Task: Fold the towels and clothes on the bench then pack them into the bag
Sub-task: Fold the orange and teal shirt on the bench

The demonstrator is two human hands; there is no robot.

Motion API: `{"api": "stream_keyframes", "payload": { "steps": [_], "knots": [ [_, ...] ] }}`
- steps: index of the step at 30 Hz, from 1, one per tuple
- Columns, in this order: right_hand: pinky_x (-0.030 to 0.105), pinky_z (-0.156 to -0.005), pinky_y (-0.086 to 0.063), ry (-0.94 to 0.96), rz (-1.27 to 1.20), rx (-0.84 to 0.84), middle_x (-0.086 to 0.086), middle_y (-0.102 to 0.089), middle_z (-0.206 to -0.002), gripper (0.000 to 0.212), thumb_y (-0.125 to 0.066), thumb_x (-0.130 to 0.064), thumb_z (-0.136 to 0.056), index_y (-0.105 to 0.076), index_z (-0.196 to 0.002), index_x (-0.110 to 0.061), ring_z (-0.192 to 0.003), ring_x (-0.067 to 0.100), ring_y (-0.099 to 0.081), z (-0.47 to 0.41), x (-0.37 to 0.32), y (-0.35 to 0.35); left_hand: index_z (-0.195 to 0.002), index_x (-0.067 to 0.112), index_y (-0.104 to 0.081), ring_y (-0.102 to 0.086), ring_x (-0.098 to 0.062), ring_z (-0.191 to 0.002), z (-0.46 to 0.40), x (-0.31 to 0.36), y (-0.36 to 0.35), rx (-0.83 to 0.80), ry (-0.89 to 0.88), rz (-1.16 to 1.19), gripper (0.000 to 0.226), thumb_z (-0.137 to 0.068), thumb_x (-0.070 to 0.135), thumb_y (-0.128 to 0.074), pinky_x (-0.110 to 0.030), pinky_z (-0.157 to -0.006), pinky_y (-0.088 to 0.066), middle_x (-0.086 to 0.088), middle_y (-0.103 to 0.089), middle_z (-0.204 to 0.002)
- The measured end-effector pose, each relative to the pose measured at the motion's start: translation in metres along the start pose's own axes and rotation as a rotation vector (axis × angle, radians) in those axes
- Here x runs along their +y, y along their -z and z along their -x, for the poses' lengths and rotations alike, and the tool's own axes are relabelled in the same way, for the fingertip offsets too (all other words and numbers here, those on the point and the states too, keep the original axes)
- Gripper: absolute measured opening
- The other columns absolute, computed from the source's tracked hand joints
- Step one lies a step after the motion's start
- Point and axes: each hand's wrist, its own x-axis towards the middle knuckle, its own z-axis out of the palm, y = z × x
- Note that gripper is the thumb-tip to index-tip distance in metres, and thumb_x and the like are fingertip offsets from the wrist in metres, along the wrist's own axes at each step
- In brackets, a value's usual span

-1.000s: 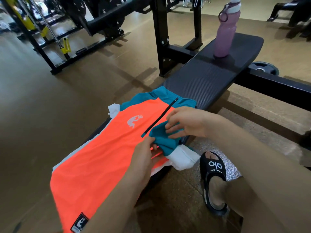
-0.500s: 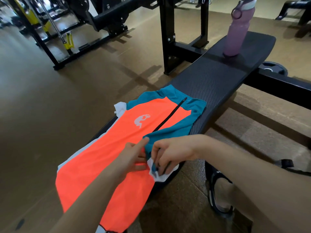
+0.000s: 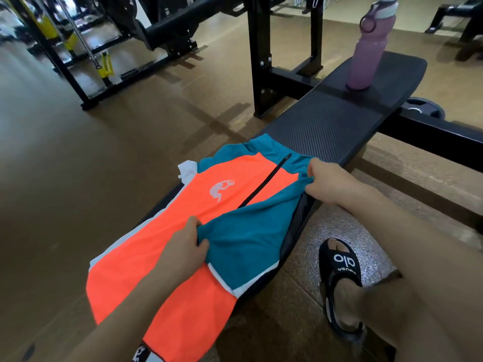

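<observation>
An orange and teal sports shirt (image 3: 146,257) with a black zip and a white logo lies spread along the near end of the black bench (image 3: 339,126). Its teal sleeve (image 3: 248,239) is laid flat over the right side of the body. My left hand (image 3: 185,252) grips the sleeve's left edge near the middle of the shirt. My right hand (image 3: 326,178) pinches the teal shoulder at the bench's right edge. No bag is in view.
A purple water bottle (image 3: 368,48) stands on the far end of the bench. Black rack uprights (image 3: 261,61) rise left of the bench, with gym machines behind. My foot in a black sandal (image 3: 342,280) rests on the floor to the right. A weight plate (image 3: 423,111) lies beyond the bench.
The two hands were bunched together on the sleeve cuff. They have drawn apart, the right hand moving up to the shoulder, and the teal sleeve now lies spread flat over the shirt.
</observation>
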Motion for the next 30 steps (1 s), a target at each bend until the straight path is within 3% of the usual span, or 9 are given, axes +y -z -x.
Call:
{"api": "stream_keyframes", "payload": {
  "steps": [3, 6, 9, 14, 18, 20, 23, 26, 30],
  "knots": [
    [0.038, -0.079, -0.045, 0.023, 0.082, 0.079, 0.016, -0.055, -0.119, 0.038, -0.058, -0.019, -0.091, -0.047, -0.126, -0.012, -0.105, 0.036, -0.058, -0.004, 0.001, -0.009, -0.122, 0.018, -0.042, -0.06, -0.025, -0.082, -0.005, 0.004, 0.002, 0.073, -0.045, -0.115, 0.027, -0.096, 0.021, -0.051, -0.04, -0.068, -0.047, -0.003, -0.06, -0.093],
    [0.041, -0.089, -0.046, 0.207, 0.064, 0.202, 0.012, -0.052, -0.12, 0.04, -0.058, -0.019, -0.089, -0.05, -0.128, -0.015, -0.111, 0.035, -0.054, -0.003, -0.021, -0.023, -0.137, 0.018, -0.04, -0.06, -0.031, -0.095, -0.023, 0.017, 0.014, 0.197, -0.064, -0.167, 0.041, -0.097, 0.023, -0.048, -0.042, -0.077, -0.049, -0.007, -0.052, -0.122],
    [0.047, -0.099, -0.045, 0.391, 0.112, 0.105, 0.007, -0.051, -0.126, 0.045, -0.056, -0.023, -0.089, -0.051, -0.134, -0.02, -0.119, 0.03, -0.049, -0.007, -0.041, -0.036, -0.144, 0.016, -0.041, -0.059, -0.036, -0.105, -0.059, 0.028, 0.028, 0.29, -0.127, -0.313, 0.048, -0.098, 0.029, -0.051, -0.043, -0.081, -0.046, -0.014, -0.049, -0.128],
    [0.045, -0.113, -0.034, 0.472, 0.223, 0.044, 0.007, -0.044, -0.147, 0.057, -0.051, -0.033, -0.094, -0.041, -0.149, -0.023, -0.138, 0.029, -0.036, -0.03, -0.056, -0.048, -0.156, 0.019, -0.031, -0.051, -0.038, -0.127, -0.145, 0.03, 0.042, 0.102, -0.197, -0.32, 0.06, -0.099, 0.028, -0.049, -0.049, -0.102, -0.046, -0.014, -0.047, -0.146],
    [0.046, -0.122, -0.015, 0.461, 0.315, -0.055, 0.008, -0.017, -0.165, 0.064, -0.04, -0.049, -0.1, -0.019, -0.158, -0.033, -0.151, 0.031, -0.013, -0.044, -0.066, -0.054, -0.16, 0.016, -0.021, -0.042, -0.036, -0.14, -0.202, 0.02, 0.051, 0.008, -0.097, -0.343, 0.065, -0.1, 0.027, -0.045, -0.047, -0.112, -0.038, -0.015, -0.037, -0.158],
    [0.051, -0.123, -0.008, 0.396, 0.361, -0.113, 0.01, -0.007, -0.167, 0.064, -0.032, -0.053, -0.101, -0.013, -0.159, -0.035, -0.153, 0.031, -0.004, -0.051, -0.067, -0.057, -0.155, 0.013, -0.03, -0.046, -0.036, -0.136, -0.219, 0.007, 0.055, -0.037, 0.032, -0.33, 0.056, -0.102, 0.028, -0.043, -0.043, -0.106, -0.041, -0.019, -0.042, -0.154],
    [0.058, -0.121, -0.006, 0.303, 0.374, -0.147, 0.012, -0.001, -0.167, 0.064, -0.029, -0.054, -0.102, -0.011, -0.159, -0.033, -0.154, 0.026, 0.002, -0.059, -0.067, -0.057, -0.114, 0.002, -0.055, -0.06, -0.037, -0.113, -0.229, -0.016, 0.06, -0.086, 0.148, -0.283, 0.03, -0.103, 0.029, -0.045, -0.035, -0.077, -0.04, -0.024, -0.063, -0.121],
    [0.059, -0.12, -0.009, 0.277, 0.405, -0.141, 0.012, 0.0, -0.167, 0.065, -0.032, -0.052, -0.101, -0.012, -0.159, -0.032, -0.154, 0.025, -0.001, -0.061, -0.071, -0.055, -0.086, 0.011, -0.052, -0.059, -0.028, -0.088, -0.233, -0.038, 0.069, 0.01, 0.192, -0.164, 0.017, -0.098, 0.023, -0.053, -0.033, -0.063, -0.036, -0.01, -0.062, -0.093],
    [0.058, -0.118, -0.015, 0.26, 0.418, -0.148, 0.013, -0.007, -0.166, 0.063, -0.035, -0.048, -0.101, -0.016, -0.158, -0.029, -0.153, 0.027, -0.009, -0.062, -0.079, -0.048, -0.078, 0.013, -0.049, -0.063, -0.029, -0.076, -0.227, -0.064, 0.083, 0.008, 0.296, -0.057, 0.014, -0.087, 0.01, -0.058, -0.03, -0.058, -0.043, -0.011, -0.066, -0.081]
  ]
}}
